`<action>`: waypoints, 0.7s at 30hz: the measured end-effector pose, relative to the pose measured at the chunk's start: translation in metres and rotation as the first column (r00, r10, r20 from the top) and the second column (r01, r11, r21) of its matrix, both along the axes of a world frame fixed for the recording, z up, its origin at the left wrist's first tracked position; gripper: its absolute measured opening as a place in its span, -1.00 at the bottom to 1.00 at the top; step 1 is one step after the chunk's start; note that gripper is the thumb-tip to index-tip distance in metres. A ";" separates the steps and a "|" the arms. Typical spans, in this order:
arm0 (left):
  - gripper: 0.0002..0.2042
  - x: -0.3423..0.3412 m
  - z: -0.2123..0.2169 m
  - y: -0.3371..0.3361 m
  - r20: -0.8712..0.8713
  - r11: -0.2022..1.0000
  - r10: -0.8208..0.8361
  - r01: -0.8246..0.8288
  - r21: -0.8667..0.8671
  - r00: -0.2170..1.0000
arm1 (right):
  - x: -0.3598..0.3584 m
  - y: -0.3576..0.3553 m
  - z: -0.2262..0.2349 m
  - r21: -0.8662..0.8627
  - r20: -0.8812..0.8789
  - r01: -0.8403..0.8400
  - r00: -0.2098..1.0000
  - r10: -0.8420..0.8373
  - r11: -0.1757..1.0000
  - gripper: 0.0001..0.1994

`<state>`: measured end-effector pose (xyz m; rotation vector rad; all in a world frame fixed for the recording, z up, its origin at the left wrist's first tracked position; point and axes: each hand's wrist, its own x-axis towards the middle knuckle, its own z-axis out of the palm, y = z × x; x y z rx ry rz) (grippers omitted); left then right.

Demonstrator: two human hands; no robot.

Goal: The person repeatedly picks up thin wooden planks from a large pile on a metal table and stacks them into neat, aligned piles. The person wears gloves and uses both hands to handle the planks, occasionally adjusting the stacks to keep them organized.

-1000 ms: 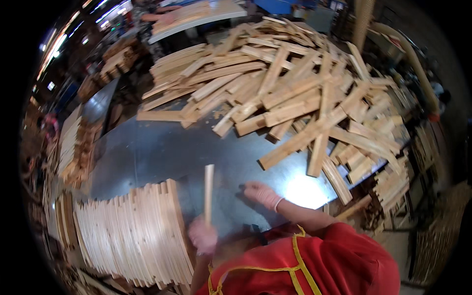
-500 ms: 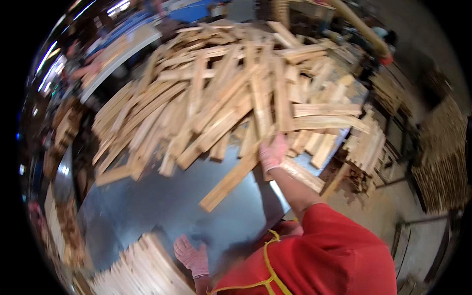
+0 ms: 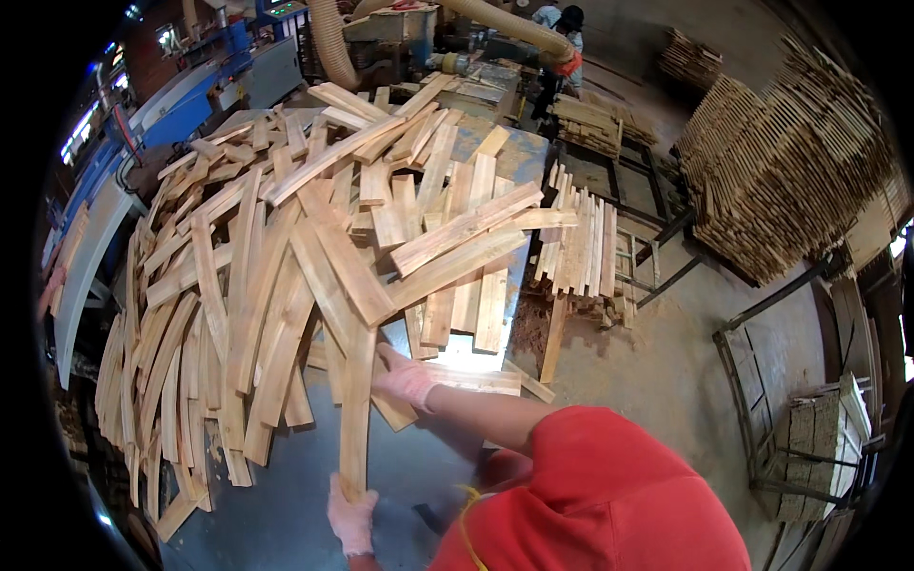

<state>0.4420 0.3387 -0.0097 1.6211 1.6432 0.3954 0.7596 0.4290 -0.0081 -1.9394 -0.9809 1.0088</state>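
A long, pale wooden board (image 3: 356,419) points toward me over the grey metal table (image 3: 286,514). My left hand (image 3: 350,519), in a pink glove, is closed on its near end. My right hand (image 3: 407,381), gloved the same way, grips the board's right edge farther up; some of its fingers are hidden by the wood. Beyond both hands spreads a loose heap of similar boards (image 3: 271,314), lying crossed over one another. Two boards (image 3: 466,228) slant across the heap to the right of the held one.
A neat stack of strips (image 3: 581,243) stands beside the table's right edge. Large lumber stacks (image 3: 781,171) rise farther right, near a metal frame (image 3: 738,390). Ribbed hoses (image 3: 333,48) and machinery (image 3: 390,38) are at the back, where another person (image 3: 562,38) stands.
My view has swung right. The board has turned to point more directly toward me, and my left hand, open and apart from it before, now grips its near end.
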 end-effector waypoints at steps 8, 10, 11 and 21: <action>-0.51 -0.007 0.069 -0.137 0.425 0.933 0.293 -0.159 -0.323 0.857 | -0.072 -0.031 -0.054 0.184 -0.947 -0.126 0.243 0.210 0.975 -0.39; -0.55 -0.027 0.061 -0.164 0.491 0.878 0.433 -0.231 -0.419 0.756 | -0.117 -0.096 -0.028 0.247 -0.918 -0.293 0.234 0.320 0.924 -0.46; -0.57 -0.033 0.057 -0.174 0.524 0.850 0.490 -0.250 -0.463 0.697 | -0.131 -0.128 -0.025 0.235 -0.911 -0.414 0.220 0.348 0.879 -0.45; -0.64 -0.114 -0.010 -0.256 0.441 0.737 0.671 -0.598 -0.314 0.596 | -0.237 -0.209 0.032 -0.013 -0.358 -0.991 0.127 0.925 0.131 -0.36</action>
